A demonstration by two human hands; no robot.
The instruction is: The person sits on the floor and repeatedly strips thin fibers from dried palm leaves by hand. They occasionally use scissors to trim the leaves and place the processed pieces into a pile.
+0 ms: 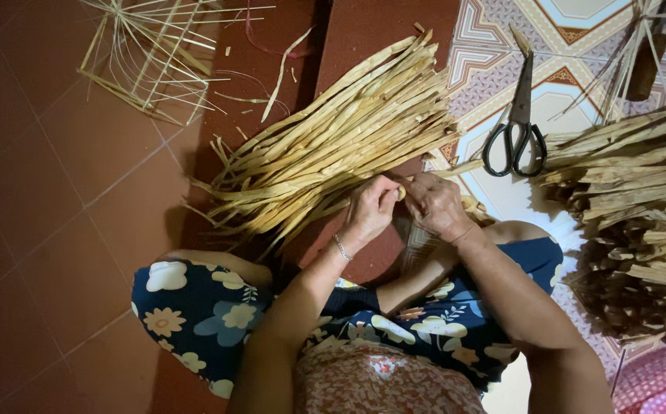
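Both grips pinch together on one pale strip end, the left hand and right hand meeting just above the seated person's knees at the near edge of a fanned bundle of dried leaf strips on the red tile floor. A brittle strip could split under the pinch. Open scissors lie near the right hand, blades within a careless reach.
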